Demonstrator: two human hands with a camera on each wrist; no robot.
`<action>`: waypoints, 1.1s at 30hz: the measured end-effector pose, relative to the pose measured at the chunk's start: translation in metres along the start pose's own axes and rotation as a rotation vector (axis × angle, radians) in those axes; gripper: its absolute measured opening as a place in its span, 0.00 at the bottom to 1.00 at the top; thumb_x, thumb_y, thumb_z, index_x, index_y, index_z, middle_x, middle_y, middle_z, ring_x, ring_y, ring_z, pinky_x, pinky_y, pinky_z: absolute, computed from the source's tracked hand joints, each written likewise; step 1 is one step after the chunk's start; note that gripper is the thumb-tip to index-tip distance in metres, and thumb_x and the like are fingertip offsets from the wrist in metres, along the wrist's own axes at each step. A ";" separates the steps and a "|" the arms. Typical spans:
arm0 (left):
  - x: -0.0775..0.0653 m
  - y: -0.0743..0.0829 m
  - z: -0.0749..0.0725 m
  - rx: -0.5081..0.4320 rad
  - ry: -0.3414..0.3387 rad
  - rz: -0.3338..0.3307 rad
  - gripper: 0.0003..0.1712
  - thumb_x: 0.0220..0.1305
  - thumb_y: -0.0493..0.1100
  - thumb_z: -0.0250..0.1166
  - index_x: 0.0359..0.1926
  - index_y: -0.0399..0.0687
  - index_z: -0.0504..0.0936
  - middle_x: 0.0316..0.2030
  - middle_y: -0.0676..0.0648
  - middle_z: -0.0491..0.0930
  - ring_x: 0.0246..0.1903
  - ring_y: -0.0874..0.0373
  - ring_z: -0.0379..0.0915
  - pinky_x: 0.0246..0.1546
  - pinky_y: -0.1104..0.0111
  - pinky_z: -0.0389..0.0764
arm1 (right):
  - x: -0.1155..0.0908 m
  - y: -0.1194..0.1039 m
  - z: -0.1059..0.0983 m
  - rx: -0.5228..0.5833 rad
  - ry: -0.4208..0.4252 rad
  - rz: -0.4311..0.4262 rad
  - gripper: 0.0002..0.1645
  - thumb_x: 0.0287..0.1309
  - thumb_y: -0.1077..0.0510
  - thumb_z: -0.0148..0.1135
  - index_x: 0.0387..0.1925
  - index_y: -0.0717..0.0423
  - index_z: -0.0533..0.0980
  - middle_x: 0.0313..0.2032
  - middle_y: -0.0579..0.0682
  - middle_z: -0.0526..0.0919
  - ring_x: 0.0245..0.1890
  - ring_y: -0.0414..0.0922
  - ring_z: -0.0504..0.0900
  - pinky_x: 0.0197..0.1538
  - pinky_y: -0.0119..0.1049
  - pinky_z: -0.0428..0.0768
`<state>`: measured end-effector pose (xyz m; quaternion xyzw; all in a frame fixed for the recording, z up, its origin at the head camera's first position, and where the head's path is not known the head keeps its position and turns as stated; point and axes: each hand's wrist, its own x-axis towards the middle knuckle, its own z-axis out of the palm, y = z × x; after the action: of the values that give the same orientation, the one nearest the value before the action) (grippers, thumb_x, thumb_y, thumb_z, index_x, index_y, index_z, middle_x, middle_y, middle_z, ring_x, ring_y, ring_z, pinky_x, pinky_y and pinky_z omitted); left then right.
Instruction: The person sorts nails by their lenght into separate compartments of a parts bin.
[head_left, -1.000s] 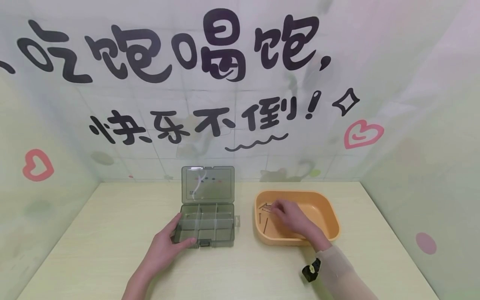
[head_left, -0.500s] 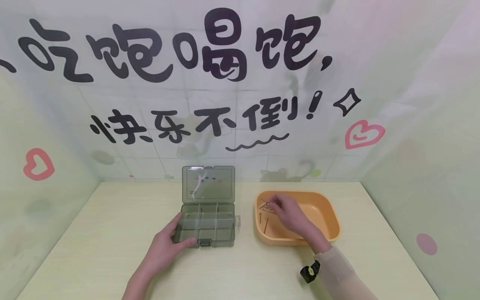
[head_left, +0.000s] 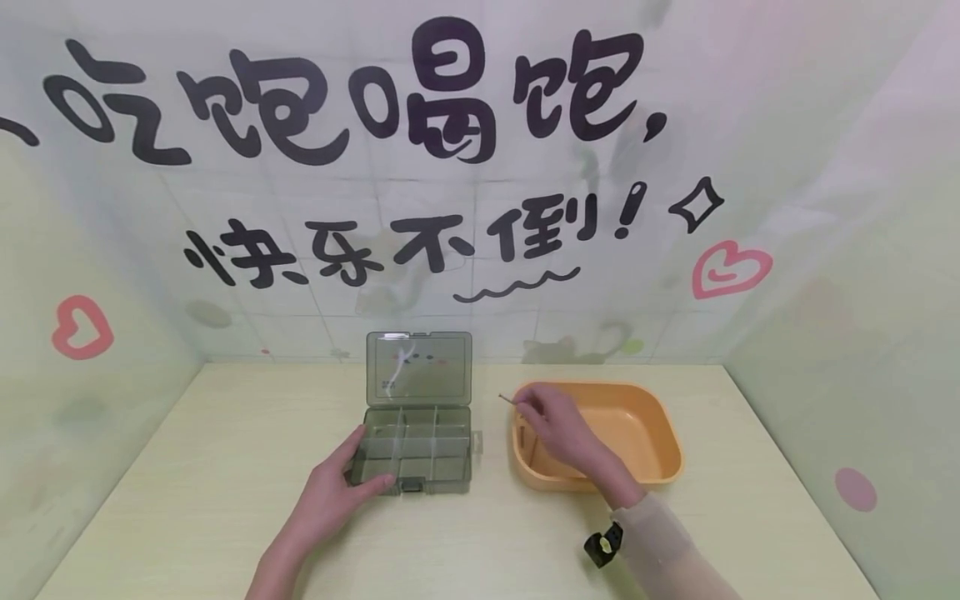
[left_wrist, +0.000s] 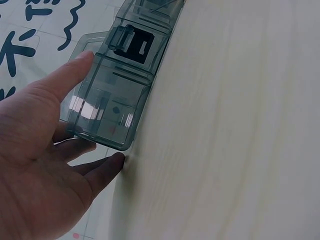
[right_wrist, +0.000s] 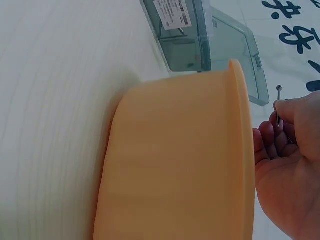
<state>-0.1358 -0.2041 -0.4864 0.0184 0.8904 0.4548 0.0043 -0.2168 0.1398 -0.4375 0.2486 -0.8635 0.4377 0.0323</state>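
Right hand [head_left: 553,425] has brought a screw [head_left: 506,398] out to the left rim of the tray [head_left: 637,429].
Earlier it was farther inside. Its grip is closed to a fingertip pinch; the slim metal screw, just right of centre, points its round head up-left. Left hand [head_left: 326,496], loosely spread, touches the box [head_left: 450,487], lower centre.

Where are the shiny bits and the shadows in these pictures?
Head view: a pale streak of glare on the raised lid; left wrist view: white glare on the compartment box, and a soft shadow on the table by the left hand; right wrist view: a soft shadow along the orange tray.
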 end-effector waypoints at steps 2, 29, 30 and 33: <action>0.000 -0.001 0.001 -0.002 -0.001 -0.002 0.58 0.62 0.55 0.75 0.79 0.32 0.53 0.75 0.28 0.56 0.73 0.32 0.54 0.69 0.43 0.64 | 0.001 -0.003 0.003 0.002 -0.009 0.015 0.06 0.72 0.67 0.58 0.43 0.64 0.80 0.36 0.55 0.82 0.34 0.42 0.75 0.37 0.35 0.78; 0.000 0.001 0.000 -0.020 -0.009 -0.007 0.58 0.63 0.53 0.75 0.79 0.32 0.52 0.75 0.28 0.56 0.72 0.32 0.55 0.68 0.44 0.67 | 0.004 -0.029 0.038 -0.123 -0.233 -0.034 0.07 0.72 0.65 0.60 0.45 0.63 0.82 0.40 0.49 0.83 0.39 0.42 0.78 0.46 0.37 0.82; 0.000 0.001 0.000 -0.022 -0.011 -0.008 0.58 0.63 0.54 0.75 0.79 0.32 0.52 0.75 0.28 0.56 0.72 0.32 0.55 0.68 0.44 0.67 | 0.004 -0.029 0.040 -0.129 -0.240 -0.034 0.07 0.71 0.65 0.60 0.46 0.63 0.82 0.40 0.49 0.83 0.39 0.41 0.78 0.46 0.36 0.82; 0.000 0.001 0.000 -0.019 -0.010 -0.009 0.58 0.63 0.54 0.75 0.79 0.32 0.52 0.75 0.28 0.55 0.72 0.32 0.55 0.68 0.44 0.67 | 0.005 -0.028 0.046 -0.151 -0.257 -0.038 0.08 0.70 0.66 0.61 0.46 0.64 0.82 0.39 0.50 0.84 0.39 0.41 0.79 0.46 0.34 0.83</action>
<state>-0.1356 -0.2041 -0.4857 0.0166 0.8861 0.4631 0.0107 -0.2009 0.0878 -0.4436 0.3157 -0.8862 0.3351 -0.0517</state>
